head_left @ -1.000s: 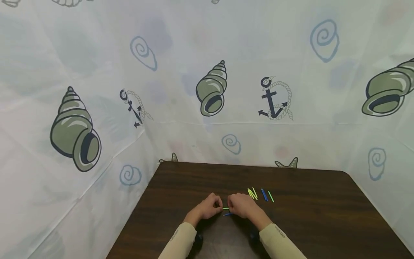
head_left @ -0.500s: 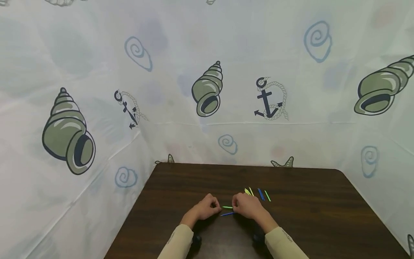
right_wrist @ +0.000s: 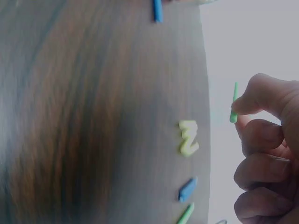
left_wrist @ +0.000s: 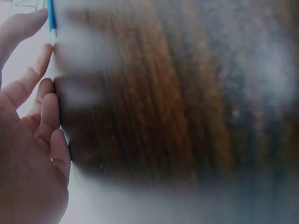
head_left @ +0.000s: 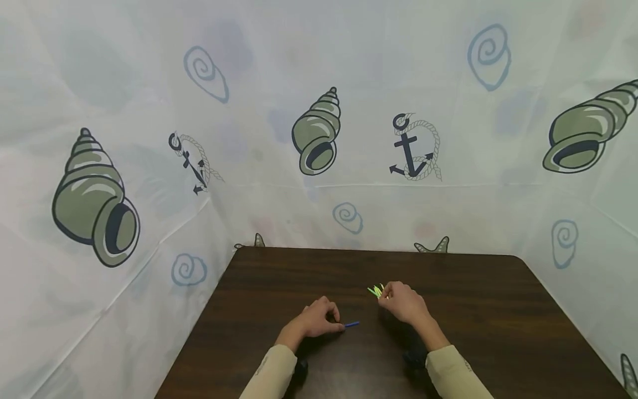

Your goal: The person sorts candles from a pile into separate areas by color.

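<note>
My right hand (head_left: 402, 302) pinches a thin green stick (right_wrist: 234, 105) between thumb and forefinger, the other fingers curled in. In the head view that hand overlaps a group of yellow sticks (right_wrist: 188, 137) and hides most of them. Lower on the table, my left hand (head_left: 316, 318) rests by a blue stick (head_left: 352, 324), its thumb tip at the stick's left end. The left wrist view has the thumb against this blue stick (left_wrist: 51, 16), while the forefinger stands apart and the remaining fingers are loosely bent.
Beyond the yellow sticks in the right wrist view lie blue sticks (right_wrist: 188, 189) and another green stick (right_wrist: 186, 213); the right hand covers them in the head view. The dark wooden table (head_left: 473, 321) is bordered by a pale patterned cloth (head_left: 274, 216).
My right hand has picked up the green stick from beside the blue one and carried it right and away from me, over the yellow sticks. The left thumb has come to the blue stick's end.
</note>
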Available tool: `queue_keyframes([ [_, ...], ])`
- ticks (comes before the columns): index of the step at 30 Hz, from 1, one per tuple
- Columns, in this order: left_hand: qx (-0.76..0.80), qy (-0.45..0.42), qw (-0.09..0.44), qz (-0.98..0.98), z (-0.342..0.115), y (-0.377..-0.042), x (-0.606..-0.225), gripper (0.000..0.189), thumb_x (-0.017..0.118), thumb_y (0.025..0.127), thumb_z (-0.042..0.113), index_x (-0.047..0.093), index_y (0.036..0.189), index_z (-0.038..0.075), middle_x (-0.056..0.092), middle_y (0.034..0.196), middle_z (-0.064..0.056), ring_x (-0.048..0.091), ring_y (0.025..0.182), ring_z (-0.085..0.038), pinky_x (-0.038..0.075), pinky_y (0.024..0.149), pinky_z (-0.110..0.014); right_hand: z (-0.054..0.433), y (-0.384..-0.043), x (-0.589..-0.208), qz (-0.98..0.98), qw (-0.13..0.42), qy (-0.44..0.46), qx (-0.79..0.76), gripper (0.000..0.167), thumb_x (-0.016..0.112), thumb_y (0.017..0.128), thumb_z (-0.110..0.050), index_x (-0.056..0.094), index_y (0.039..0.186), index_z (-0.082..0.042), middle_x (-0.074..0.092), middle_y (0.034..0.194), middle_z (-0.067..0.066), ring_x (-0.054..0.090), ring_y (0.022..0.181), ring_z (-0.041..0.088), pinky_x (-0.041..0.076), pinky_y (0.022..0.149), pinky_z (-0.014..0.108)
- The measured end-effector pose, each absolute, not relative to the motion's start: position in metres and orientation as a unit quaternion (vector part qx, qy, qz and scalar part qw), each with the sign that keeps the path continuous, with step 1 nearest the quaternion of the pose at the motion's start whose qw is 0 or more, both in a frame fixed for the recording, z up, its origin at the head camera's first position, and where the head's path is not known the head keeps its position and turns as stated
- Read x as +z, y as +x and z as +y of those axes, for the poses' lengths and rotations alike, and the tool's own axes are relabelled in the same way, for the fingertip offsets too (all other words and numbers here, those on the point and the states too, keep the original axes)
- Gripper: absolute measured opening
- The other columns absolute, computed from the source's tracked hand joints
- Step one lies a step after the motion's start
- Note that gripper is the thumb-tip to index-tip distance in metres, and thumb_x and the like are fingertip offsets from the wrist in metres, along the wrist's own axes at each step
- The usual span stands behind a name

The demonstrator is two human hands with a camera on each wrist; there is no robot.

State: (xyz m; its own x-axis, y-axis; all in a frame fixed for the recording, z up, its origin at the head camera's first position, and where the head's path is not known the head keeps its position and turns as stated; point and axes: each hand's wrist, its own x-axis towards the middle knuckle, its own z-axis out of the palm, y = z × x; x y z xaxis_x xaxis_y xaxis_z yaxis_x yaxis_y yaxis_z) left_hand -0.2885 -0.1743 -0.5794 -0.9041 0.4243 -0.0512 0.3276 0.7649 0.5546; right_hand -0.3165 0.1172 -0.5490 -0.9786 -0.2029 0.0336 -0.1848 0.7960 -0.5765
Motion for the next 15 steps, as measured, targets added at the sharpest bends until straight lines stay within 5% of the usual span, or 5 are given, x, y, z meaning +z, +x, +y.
queue_keyframes([
  [7, 0.253, 0.188, 0.089, 0.945, -0.167, -0.282, -0.574, 0.025, 0.081, 0.097, 0.042, 0.064, 0.086, 0.026, 0.058, 0.127, -0.002, 0.056, 0.118, -0.03, 0.041, 0.104, -0.062, 0.153, -0.325, -0.55, 0.94, 0.022, -0.046, -0.337, 0.021, 0.068, 0.096, -0.029, 0.072, 0.099, -0.009, 0.065, 0.083, 0.001, 0.056, 0.069, 0.019, 0.04, 0.059, 0.036],
  [15, 0.237, 0.179, 0.092, 0.951, -0.167, -0.284, -0.572, 0.028, 0.08, 0.098, 0.044, 0.066, 0.081, 0.027, 0.058, 0.127, 0.001, 0.057, 0.119, -0.027, 0.043, 0.103, -0.058, 0.185, -0.332, -0.561, 0.94, 0.059, 0.036, -0.334, 0.038, 0.063, 0.1, -0.041, 0.06, 0.071, -0.017, 0.049, 0.069, -0.003, 0.045, 0.064, 0.018, 0.035, 0.059, 0.037],
])
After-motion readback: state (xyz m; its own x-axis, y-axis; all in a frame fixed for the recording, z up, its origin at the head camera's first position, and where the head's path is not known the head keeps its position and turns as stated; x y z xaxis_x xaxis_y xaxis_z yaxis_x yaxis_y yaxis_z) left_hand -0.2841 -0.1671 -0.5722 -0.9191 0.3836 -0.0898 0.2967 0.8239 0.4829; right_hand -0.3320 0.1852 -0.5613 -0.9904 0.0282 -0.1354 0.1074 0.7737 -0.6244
